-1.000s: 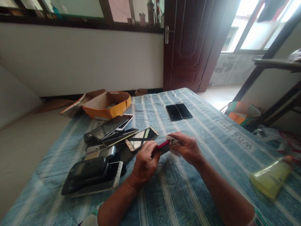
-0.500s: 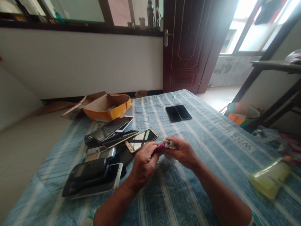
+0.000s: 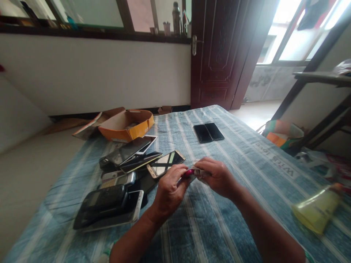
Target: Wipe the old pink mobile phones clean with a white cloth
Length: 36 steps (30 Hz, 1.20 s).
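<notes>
My left hand is closed around a small pink-and-dark object, perhaps a phone, mostly hidden by the fingers. My right hand pinches a crumpled whitish cloth or tissue against that object's right end. Just beyond my left hand lies a gold-framed phone with a reflective screen. A pile of phones and dark devices spreads to the left. Two black phones lie side by side farther back on the striped blue cloth.
An open orange cardboard box stands at the back left of the table. A yellow translucent item lies near the right edge. Beyond the table are a dark red door and, at right, a colourful bag.
My right hand has turned slightly and pressed in closer to the pink object with the cloth. More of the pink end shows between the hands. The view has shifted very slightly.
</notes>
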### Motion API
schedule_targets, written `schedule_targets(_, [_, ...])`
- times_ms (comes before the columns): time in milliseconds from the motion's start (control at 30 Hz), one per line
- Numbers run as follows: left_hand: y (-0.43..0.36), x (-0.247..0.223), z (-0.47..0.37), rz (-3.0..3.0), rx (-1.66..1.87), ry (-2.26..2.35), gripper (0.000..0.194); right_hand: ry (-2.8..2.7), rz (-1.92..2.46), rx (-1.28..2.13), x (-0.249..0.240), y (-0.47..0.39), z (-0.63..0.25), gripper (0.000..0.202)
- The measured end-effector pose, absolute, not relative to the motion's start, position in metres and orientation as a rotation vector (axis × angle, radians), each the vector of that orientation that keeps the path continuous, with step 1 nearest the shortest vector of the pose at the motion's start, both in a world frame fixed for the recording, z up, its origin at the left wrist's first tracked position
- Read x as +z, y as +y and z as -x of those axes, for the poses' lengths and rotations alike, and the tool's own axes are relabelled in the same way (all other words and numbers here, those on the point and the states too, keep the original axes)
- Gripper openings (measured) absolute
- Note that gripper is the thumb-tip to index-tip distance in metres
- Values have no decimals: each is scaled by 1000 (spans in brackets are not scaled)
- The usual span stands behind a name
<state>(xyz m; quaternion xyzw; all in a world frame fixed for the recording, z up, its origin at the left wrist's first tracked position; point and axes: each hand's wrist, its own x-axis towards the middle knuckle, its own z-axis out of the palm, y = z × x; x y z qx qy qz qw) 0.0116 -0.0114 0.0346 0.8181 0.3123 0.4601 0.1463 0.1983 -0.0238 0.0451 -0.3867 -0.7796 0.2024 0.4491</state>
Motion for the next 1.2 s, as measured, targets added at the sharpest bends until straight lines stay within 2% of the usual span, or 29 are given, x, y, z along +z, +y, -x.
schedule_targets(200, [-11, 41, -8, -2365, 1323, 909, 5, -2037, 946, 379, 48, -29, -189, 19])
schedule_targets(433, [-15, 46, -3, -2374, 1277, 963, 12, -2109, 1044, 5, 54, -46, -156, 30])
schedule_targets(767, [-20, 42, -8, -2415, 1279, 976, 8, -1979, 1278, 79, 34, -33, -177, 30])
schedule_targets(967, [-15, 43, -3, -2327, 1274, 1089, 8, -1755, 1097, -40, 31, -33, -167, 33])
schedule_targets(1200, [-13, 43, -1, -2175, 1236, 1122, 11, -1930, 1010, -304, 11, -27, -140, 42])
